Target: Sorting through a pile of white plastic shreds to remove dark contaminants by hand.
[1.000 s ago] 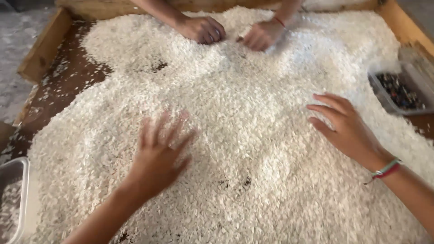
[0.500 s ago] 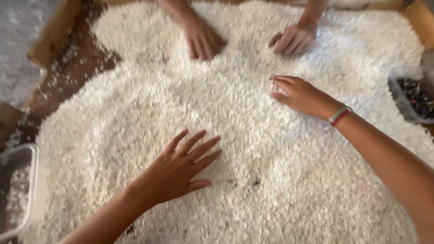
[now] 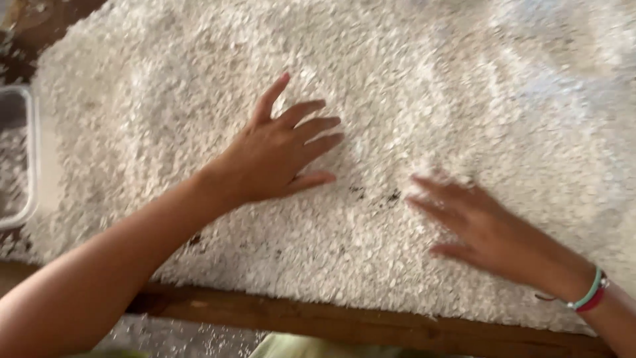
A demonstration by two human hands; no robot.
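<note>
Beside the rice (image 3: 411,86), a clear tub (image 3: 30,166) holds scattered grains.

Grain-sorting workplace — white rice (image 3: 424,86) heaped across wooden-edged tray (image 3: 344,321); plastic container (image 3: 20,159) beside.

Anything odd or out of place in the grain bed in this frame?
A few dark specks sit in the white grains, between the left hand and the blurred right hand, both flat and open. Some grains have spilled over the wooden edge onto the floor. A clear container at the left holds grains.
</note>
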